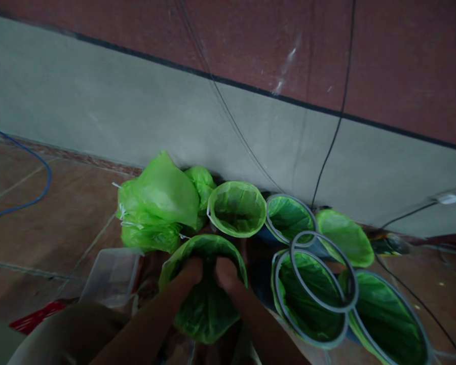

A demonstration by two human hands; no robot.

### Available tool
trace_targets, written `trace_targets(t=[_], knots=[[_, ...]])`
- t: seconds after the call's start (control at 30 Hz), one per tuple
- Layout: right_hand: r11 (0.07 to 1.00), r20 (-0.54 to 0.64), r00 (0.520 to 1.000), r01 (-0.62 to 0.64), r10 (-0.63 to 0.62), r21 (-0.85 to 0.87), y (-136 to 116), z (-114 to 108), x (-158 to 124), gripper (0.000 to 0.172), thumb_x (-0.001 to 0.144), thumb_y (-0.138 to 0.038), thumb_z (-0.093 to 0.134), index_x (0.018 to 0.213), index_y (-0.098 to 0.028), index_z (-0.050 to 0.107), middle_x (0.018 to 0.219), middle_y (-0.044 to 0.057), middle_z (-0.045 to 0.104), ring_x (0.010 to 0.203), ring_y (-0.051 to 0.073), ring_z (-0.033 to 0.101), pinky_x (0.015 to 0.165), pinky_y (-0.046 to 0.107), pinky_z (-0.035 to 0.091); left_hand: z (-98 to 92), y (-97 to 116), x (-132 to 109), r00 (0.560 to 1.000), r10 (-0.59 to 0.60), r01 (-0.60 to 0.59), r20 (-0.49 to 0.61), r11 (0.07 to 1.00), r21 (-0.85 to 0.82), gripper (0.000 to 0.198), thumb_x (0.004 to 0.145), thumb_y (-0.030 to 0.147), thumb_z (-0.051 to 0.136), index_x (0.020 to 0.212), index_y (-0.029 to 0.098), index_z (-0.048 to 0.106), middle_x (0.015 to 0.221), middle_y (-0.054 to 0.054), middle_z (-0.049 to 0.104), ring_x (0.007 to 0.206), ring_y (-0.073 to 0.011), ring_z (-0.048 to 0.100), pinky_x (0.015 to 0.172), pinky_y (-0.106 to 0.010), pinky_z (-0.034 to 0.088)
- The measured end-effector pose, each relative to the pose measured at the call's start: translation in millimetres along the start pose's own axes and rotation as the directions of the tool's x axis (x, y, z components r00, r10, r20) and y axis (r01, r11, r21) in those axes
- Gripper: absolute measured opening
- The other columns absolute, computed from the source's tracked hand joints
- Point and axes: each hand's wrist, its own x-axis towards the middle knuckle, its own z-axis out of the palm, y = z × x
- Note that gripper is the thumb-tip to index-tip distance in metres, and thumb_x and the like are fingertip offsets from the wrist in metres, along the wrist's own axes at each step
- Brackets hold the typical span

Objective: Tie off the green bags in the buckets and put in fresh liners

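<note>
Both of my hands reach down inside a bin (207, 324) lined with a thin green plastic bag. My left hand (193, 270) is against the liner on the left, and my right hand (225, 271) is a little apart from it on the right. Dim light and the bag hide my fingers, so I cannot tell whether they grip the plastic. Just behind stands another lined bin (236, 208), its green bag folded over the rim. To the right, more bins have green liners, such as one with a grey rim ring (276, 284). A loose grey ring (352, 291) lies across them.
Filled green bags (159, 192) are heaped at the wall, left of the bins. A clear plastic box (110, 276) and a red item (38, 315) lie on the tiled floor. Black cables (332, 147) hang down the wall; a blue cable (47, 177) curves at far left.
</note>
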Motion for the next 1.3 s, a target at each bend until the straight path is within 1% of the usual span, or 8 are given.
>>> trace_targets(t=[0.17, 0.27, 0.33, 0.57, 0.77, 0.93, 1.1, 1.3], knots=[[0.986, -0.337, 0.927, 0.143, -0.165, -0.09, -20, -57, -5, 0.042, 0.098, -0.022, 0.029, 0.103, -0.017, 0.07, 0.1, 0.012, 0.072, 0.098, 0.023, 0.064, 0.09, 0.032, 0.043, -8.9, 34, -36, 0.951, 0.284, -0.236, -0.12, 0.922, 0.307, 0.006, 0.074, 0.016, 0.062, 0.078, 0.017, 0.066, 0.089, -0.013, 0.067, 0.11, -0.0394, 0.059, 0.104, -0.055, 0.037], [0.984, -0.381, 0.909, 0.129, -0.166, -0.122, -23, -70, 2, 0.037, 0.098, -0.023, 0.034, 0.108, -0.016, 0.069, 0.108, 0.013, 0.071, 0.106, 0.024, 0.061, 0.096, 0.034, 0.039, -21.3, 41, -41, 0.807, 0.523, -0.361, -0.276, 0.805, 0.472, 0.033, 0.087, 0.023, 0.049, 0.117, 0.014, 0.062, 0.121, -0.019, 0.064, 0.119, -0.0349, 0.055, 0.107, -0.048, 0.036], [0.993, -0.361, 0.927, 0.064, -0.096, -0.101, -18, -68, 8, 0.033, 0.097, -0.023, 0.038, 0.11, -0.016, 0.068, 0.109, 0.013, 0.07, 0.104, 0.024, 0.062, 0.093, 0.033, 0.041, -31.3, 38, -35, 0.768, 0.558, -0.35, -0.315, 0.777, 0.524, 0.037, 0.09, 0.024, 0.046, 0.123, 0.012, 0.06, 0.124, -0.02, 0.063, 0.12, -0.0329, 0.056, 0.108, -0.043, 0.036], [0.999, -0.293, 0.955, 0.035, -0.042, -0.029, 25, -43, 1, 0.029, 0.093, -0.014, 0.044, 0.115, -0.014, 0.062, 0.108, 0.011, 0.071, 0.1, 0.019, 0.066, 0.083, 0.025, 0.043, -45.9, 15, -14, 0.941, 0.308, -0.122, -0.143, 0.701, 0.703, 0.04, 0.099, 0.034, 0.031, 0.123, 0.019, 0.059, 0.111, -0.012, 0.072, 0.098, -0.0242, 0.069, 0.084, -0.032, 0.049], [0.992, -0.323, 0.938, -0.112, 0.124, 0.055, 49, -30, -35, 0.028, 0.094, -0.021, 0.043, 0.113, -0.014, 0.063, 0.099, 0.011, 0.073, 0.09, 0.021, 0.069, 0.077, 0.027, 0.045, -38.6, 20, -15, 0.938, 0.332, -0.264, 0.102, 0.488, 0.832, 0.036, 0.098, 0.032, 0.035, 0.123, 0.019, 0.058, 0.107, -0.01, 0.074, 0.1, -0.0215, 0.069, 0.083, -0.029, 0.048], [0.994, -0.455, 0.889, 0.007, 0.046, 0.113, 35, -47, -26, 0.041, 0.099, -0.036, 0.036, 0.119, -0.013, 0.064, 0.119, 0.013, 0.069, 0.111, 0.023, 0.063, 0.094, 0.03, 0.043, -33.6, 21, -14, 0.926, 0.354, -0.3, 0.133, 0.471, 0.829, 0.038, 0.098, 0.03, 0.037, 0.131, 0.018, 0.053, 0.114, -0.011, 0.072, 0.103, -0.0233, 0.068, 0.086, -0.031, 0.048], [0.983, -0.204, 0.962, 0.179, -0.182, -0.033, 17, -60, 11, 0.038, 0.101, -0.036, 0.035, 0.104, -0.022, 0.07, 0.103, 0.006, 0.074, 0.094, 0.019, 0.067, 0.083, 0.027, 0.043, -33.5, 17, -11, 0.927, 0.343, -0.314, 0.153, 0.484, 0.817, 0.036, 0.098, 0.031, 0.037, 0.126, 0.02, 0.056, 0.118, -0.01, 0.071, 0.103, -0.0231, 0.068, 0.085, -0.031, 0.049], [0.942, -0.054, 0.953, 0.285, -0.298, -0.176, 21, -58, 13, 0.019, 0.096, -0.028, 0.049, 0.101, -0.019, 0.065, 0.101, 0.007, 0.073, 0.093, 0.018, 0.066, 0.078, 0.024, 0.041, -30.6, 16, -11, 0.929, 0.35, -0.288, 0.12, 0.48, 0.829, 0.038, 0.097, 0.03, 0.036, 0.128, 0.02, 0.055, 0.113, -0.01, 0.072, 0.101, -0.0251, 0.069, 0.082, -0.034, 0.05]])
